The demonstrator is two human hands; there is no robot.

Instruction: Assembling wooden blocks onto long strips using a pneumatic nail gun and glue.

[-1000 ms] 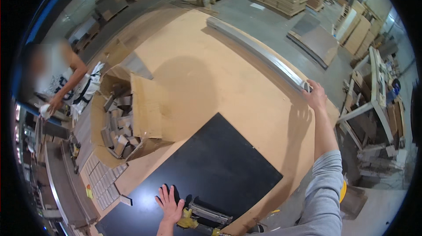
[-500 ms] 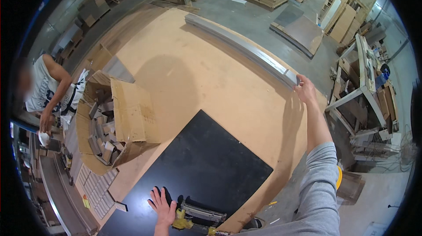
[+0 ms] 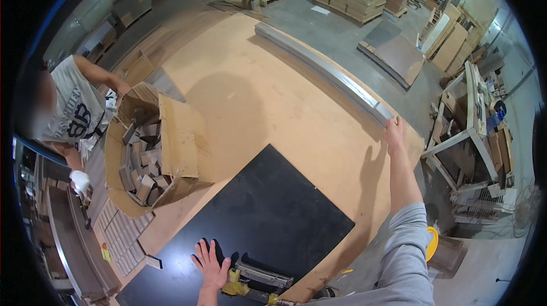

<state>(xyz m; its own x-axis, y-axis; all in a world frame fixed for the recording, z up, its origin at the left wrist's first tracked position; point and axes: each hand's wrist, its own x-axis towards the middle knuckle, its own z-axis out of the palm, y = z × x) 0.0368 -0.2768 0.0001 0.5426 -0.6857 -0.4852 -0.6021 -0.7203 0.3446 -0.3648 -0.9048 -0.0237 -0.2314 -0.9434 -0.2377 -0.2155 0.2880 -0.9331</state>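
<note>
A large tan rectangular wooden board (image 3: 250, 106) fills the workshop floor, with a long grey metal bar (image 3: 325, 69) lying along its far right edge. A black rectangular sheet (image 3: 262, 220) covers its near part. At left, an open brown cardboard box (image 3: 171, 152) holds small wood offcuts beside another person (image 3: 74, 112). The right hand (image 3: 394, 135) reaches the bar's near end, its grip unclear. The left hand (image 3: 211, 266), fingers spread, presses flat on the black sheet beside a yellow-and-grey tool (image 3: 253, 280).

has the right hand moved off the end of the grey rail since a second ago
No. The right hand is still at the near end of the long grey rail on the wooden board, as before; only the head camera shifted.
</note>
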